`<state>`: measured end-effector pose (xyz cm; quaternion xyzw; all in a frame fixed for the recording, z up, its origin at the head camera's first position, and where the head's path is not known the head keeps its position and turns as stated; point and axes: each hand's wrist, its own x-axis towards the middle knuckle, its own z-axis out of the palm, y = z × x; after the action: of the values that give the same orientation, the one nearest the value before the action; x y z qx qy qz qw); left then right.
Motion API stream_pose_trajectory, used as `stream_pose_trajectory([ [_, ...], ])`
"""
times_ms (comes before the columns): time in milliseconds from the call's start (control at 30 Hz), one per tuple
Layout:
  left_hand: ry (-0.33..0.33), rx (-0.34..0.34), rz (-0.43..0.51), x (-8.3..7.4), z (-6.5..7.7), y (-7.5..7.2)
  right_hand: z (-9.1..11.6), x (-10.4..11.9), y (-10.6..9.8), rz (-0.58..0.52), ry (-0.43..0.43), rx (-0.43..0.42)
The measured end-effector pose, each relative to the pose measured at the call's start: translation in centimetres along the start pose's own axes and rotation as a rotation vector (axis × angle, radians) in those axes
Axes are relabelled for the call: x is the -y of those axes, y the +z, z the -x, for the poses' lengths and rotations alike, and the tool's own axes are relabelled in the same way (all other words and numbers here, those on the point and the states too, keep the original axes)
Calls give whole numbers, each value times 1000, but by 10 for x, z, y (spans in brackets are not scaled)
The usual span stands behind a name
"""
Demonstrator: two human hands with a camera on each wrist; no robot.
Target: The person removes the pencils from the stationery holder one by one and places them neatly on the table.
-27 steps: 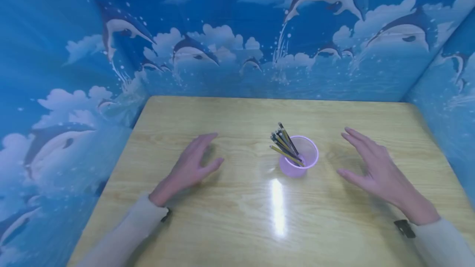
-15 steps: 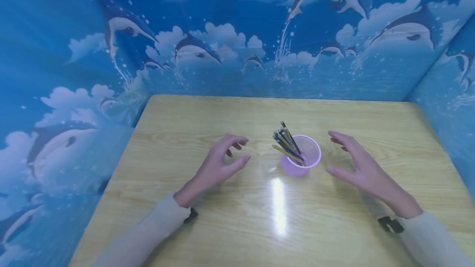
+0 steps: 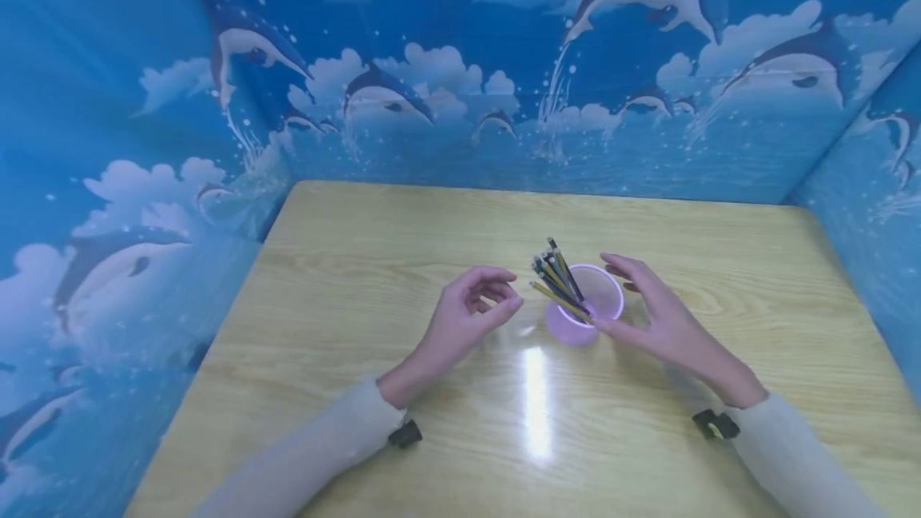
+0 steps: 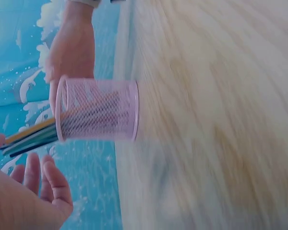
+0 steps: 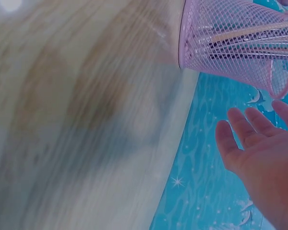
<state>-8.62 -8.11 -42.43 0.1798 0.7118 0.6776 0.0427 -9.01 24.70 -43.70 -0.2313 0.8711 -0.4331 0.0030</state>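
A pink mesh pencil cup [image 3: 571,332] stands upright on the table, also seen as the cup [image 4: 98,110] in the left wrist view. Several pencils [image 3: 556,282] in dark and yellow tones lean out over its left rim. Just left of the pencil ends is my left hand [image 3: 464,314], fingers loosely bent and holding nothing. My right hand [image 3: 665,318] is at the right side of the cup, thumb by the near rim and fingers by the far rim. In the right wrist view, the fingers of the right hand [image 5: 264,148] spread beside the mesh, with no grip visible.
The wood-grain table [image 3: 403,222] runs back to a blue curtain [image 3: 432,142] printed with dolphins, which also covers both sides. A bright light reflection [image 3: 536,406] shows on the tabletop in front of the cup.
Both hands have moved in towards the cup, the left going right and the right going left. The left fingers have bent more. The cup and pencils stay in place.
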Motion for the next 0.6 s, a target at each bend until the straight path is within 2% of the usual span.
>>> stream_pose_trajectory([
  [133, -30, -39, 64, 1, -1, 9, -3, -1, 5, -33, 6, 9],
  [300, -32, -78, 87, 4, -3, 18, -7, -4, 9, -48, 9, 24],
  [500, -33, -118, 112, 2, -5, 28, -9, -1, 10, -49, 59, 50],
  [600, -30, -130, 121, 1, -6, 31, -11, 0, 12, -54, 51, 55],
])
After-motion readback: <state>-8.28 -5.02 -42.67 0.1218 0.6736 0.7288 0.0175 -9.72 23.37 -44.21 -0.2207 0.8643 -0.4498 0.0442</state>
